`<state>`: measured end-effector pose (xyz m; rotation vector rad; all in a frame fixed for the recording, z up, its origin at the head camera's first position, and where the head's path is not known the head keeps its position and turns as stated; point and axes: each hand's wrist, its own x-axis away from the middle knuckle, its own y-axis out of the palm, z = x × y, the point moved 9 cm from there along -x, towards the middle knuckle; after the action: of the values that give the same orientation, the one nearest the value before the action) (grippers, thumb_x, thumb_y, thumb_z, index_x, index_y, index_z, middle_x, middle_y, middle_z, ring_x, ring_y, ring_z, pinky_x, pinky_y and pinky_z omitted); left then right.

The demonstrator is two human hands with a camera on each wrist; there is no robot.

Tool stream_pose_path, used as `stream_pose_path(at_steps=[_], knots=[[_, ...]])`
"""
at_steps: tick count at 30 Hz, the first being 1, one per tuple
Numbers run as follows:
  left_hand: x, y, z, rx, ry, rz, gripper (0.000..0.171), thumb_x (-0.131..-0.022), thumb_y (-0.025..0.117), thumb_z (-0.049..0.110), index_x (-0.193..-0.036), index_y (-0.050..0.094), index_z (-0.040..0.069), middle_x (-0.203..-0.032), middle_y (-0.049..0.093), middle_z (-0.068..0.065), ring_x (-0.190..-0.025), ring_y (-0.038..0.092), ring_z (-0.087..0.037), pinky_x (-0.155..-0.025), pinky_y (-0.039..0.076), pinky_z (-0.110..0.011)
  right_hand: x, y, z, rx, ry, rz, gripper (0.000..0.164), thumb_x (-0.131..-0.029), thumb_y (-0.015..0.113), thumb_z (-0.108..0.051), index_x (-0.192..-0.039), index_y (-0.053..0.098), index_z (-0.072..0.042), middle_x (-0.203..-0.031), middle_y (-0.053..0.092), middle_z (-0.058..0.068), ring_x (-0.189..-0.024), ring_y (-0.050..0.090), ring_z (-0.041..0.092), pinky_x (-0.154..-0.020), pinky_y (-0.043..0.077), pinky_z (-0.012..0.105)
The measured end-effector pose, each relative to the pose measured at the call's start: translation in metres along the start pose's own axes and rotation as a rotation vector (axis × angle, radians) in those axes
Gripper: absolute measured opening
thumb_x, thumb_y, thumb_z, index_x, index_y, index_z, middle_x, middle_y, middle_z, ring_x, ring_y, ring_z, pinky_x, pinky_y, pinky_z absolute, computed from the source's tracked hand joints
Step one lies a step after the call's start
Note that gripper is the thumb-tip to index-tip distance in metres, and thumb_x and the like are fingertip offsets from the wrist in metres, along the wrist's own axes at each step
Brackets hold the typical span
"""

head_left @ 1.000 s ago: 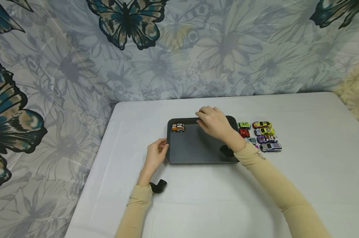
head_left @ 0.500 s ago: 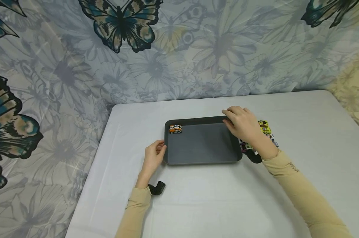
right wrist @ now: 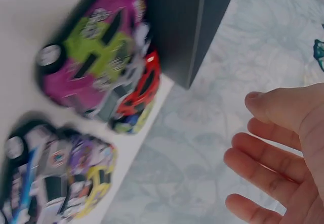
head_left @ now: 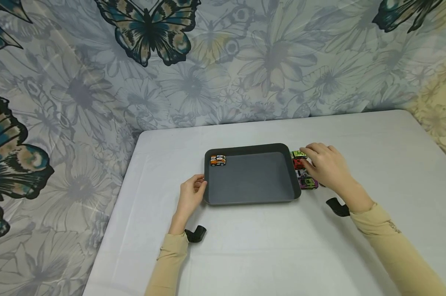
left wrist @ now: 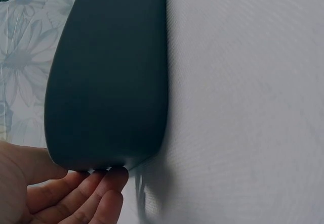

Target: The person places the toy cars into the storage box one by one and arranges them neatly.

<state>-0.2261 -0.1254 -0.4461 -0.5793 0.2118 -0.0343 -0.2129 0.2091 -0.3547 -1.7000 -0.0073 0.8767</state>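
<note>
A dark grey rectangular tray (head_left: 252, 181) lies on the white table, with a small orange toy car (head_left: 218, 160) in its far left corner. My left hand (head_left: 190, 192) holds the tray's left end; in the left wrist view the thumb is at the rim and the fingertips (left wrist: 117, 176) touch the end wall. Over the toy cars right of the tray hovers my right hand (head_left: 328, 166), fingers loosely spread, nothing held. Below it, beside the tray wall, stand a green car (head_left: 298, 154), a red car (head_left: 298, 164), a whitish car (head_left: 303, 173) and a purple-and-green car (head_left: 309, 183).
A second group, including a silver car (right wrist: 53, 163) and a yellow car (right wrist: 98, 181), shows in the right wrist view; the right hand hides it in the head view. Black wrist mounts (head_left: 195, 234) stick out from both wrists. A floral cloth (head_left: 223, 82) hangs behind the table.
My right hand has moved right, from over the tray to above the toy cars beside it. The left hand stays at the tray's left end. The head view has shifted slightly.
</note>
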Motion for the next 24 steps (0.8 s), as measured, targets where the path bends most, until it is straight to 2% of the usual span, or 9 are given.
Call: stream_pose_path(at_steps=[6, 12, 24], knots=[[0.000, 0.000, 0.002, -0.008, 0.009, 0.007, 0.022, -0.088, 0.059, 0.001, -0.108, 0.062, -0.010, -0.090, 0.064, -0.018, -0.077, 0.064, -0.025, -0.067, 0.055, -0.032, 0.018, -0.005, 0.005, 0.015, -0.012, 0.023, 0.034, -0.068, 0.073, -0.003, -0.100, 0.065, 0.006, -0.089, 0.063, 0.019, -0.079, 0.059, 0.035, -0.058, 0.044, 0.046], [0.001, -0.002, 0.004, -0.007, 0.023, 0.014, 0.022, -0.088, 0.060, 0.000, -0.108, 0.062, -0.010, -0.090, 0.064, -0.019, -0.077, 0.064, -0.025, -0.067, 0.055, -0.033, 0.036, -0.007, 0.010, 0.027, 0.009, 0.001, 0.033, -0.067, 0.073, -0.004, -0.098, 0.066, 0.007, -0.090, 0.063, 0.019, -0.081, 0.059, 0.035, -0.059, 0.045, 0.047], [0.001, -0.001, 0.002, -0.002, -0.006, 0.005, 0.023, -0.089, 0.059, 0.003, -0.109, 0.062, -0.009, -0.091, 0.064, -0.018, -0.078, 0.064, -0.025, -0.069, 0.055, -0.033, 0.063, -0.008, 0.021, 0.027, 0.038, -0.023, 0.032, -0.065, 0.072, -0.003, -0.095, 0.065, 0.007, -0.089, 0.063, 0.020, -0.078, 0.058, 0.037, -0.058, 0.043, 0.050]])
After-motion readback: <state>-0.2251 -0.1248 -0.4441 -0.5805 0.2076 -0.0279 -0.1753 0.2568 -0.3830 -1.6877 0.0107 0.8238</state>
